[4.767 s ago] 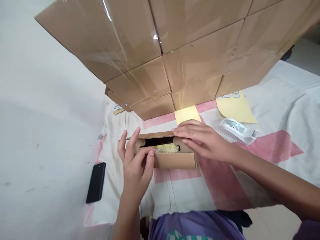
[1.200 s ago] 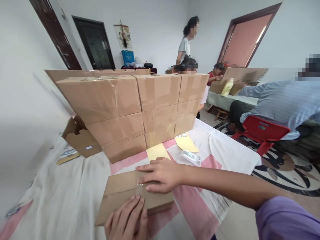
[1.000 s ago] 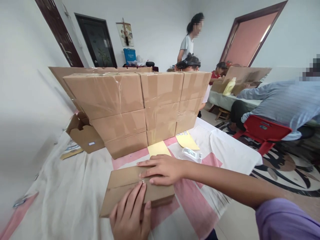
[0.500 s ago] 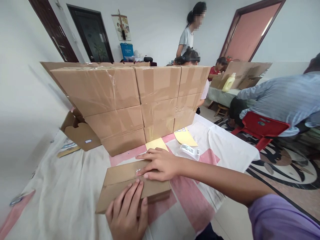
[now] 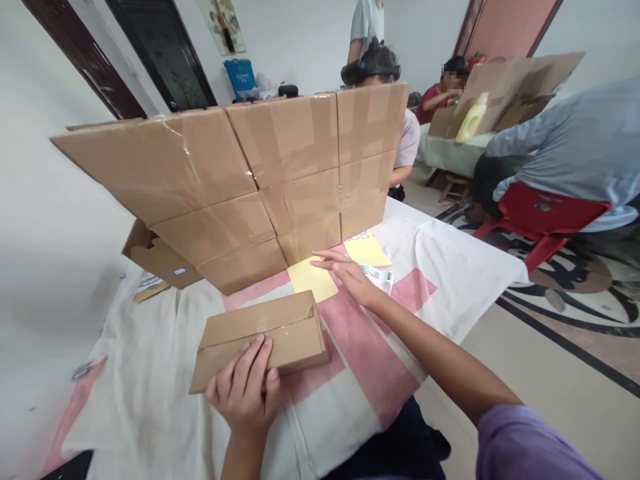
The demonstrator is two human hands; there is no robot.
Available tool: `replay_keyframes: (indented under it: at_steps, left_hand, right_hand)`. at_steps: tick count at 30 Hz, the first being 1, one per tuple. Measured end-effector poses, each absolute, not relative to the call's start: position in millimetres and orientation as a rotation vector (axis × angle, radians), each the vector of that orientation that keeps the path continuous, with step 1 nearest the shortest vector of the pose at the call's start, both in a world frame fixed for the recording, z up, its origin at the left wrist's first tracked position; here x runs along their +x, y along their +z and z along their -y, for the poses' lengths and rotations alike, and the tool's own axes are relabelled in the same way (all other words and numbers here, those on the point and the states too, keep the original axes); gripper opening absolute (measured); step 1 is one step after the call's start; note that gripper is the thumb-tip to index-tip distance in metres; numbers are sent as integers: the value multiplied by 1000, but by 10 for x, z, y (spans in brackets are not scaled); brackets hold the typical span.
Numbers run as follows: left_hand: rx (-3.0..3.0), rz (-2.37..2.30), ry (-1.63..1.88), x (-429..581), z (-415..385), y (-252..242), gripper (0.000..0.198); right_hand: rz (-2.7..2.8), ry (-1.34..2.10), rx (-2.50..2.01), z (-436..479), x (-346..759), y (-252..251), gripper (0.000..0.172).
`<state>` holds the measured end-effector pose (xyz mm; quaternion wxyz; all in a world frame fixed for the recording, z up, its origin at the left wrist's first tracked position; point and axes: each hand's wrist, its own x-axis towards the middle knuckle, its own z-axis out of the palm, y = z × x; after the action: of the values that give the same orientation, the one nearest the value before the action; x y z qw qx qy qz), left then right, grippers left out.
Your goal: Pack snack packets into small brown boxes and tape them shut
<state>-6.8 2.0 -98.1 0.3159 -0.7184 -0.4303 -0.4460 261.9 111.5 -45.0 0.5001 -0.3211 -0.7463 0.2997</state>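
Observation:
A small closed cardboard box (image 5: pixel 260 330) lies on the cloth-covered table (image 5: pixel 150 400) in front of me. My left hand (image 5: pixel 246 390) rests on its near edge, fingers stretched flat along the top. My right hand (image 5: pixel 345 275) is off the box and reaches forward with fingers extended over a yellow sheet (image 5: pixel 313 279), close to a white tape dispenser (image 5: pixel 376 276). It holds nothing.
A wall of taped cardboard boxes (image 5: pixel 260 180) stands behind the small one. An open empty box (image 5: pixel 157 257) lies at the left, a second yellow sheet (image 5: pixel 365 250) at the right. Other people sit beyond, one on a red chair (image 5: pixel 543 210). A dark phone (image 5: pixel 70 468) shows at the bottom left.
My right hand has lifted off the small box and moved forward to the yellow sheet near the tape dispenser. My left hand stays on the box. The camera has tilted down.

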Motion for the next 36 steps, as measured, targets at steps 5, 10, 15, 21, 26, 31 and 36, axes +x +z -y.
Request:
replay_keyframes:
  at_steps: [5,10,15,21,26,31,36]
  left_hand:
    - [-1848,1144,-1162,-98,-29,-1078,40]
    - [-1778,1156,-1184,-110,-55,-1188,42]
    - [-1706,1113,-1191,-118,-121,-1238,44]
    - [-1664,1109,-1203,-87,-144,-1257,47]
    - [-1643,1085,-1215,-118,-186,-1306,51]
    - [-1632,1060,-1211,-204,-193,-1369,53]
    - [-1724,1164,-1149,-269,-79,-1421,50]
  right_hand:
    - [1745,1049,-809,-1043,2656,-872,30]
    - [1939,1241,-638,-949,2616,-960,16]
    - [1992,1261,-557,-971,2767,-901,21]
    - [2067,1218,-545,-1017,2775,-919,8]
    - [2086,1222,-524,-1014,2738,-972,12]
    - [1927,1154,-655,-963,2908,-769,14]
    - [1627,817,-1159,-1247,3513,-440,10]
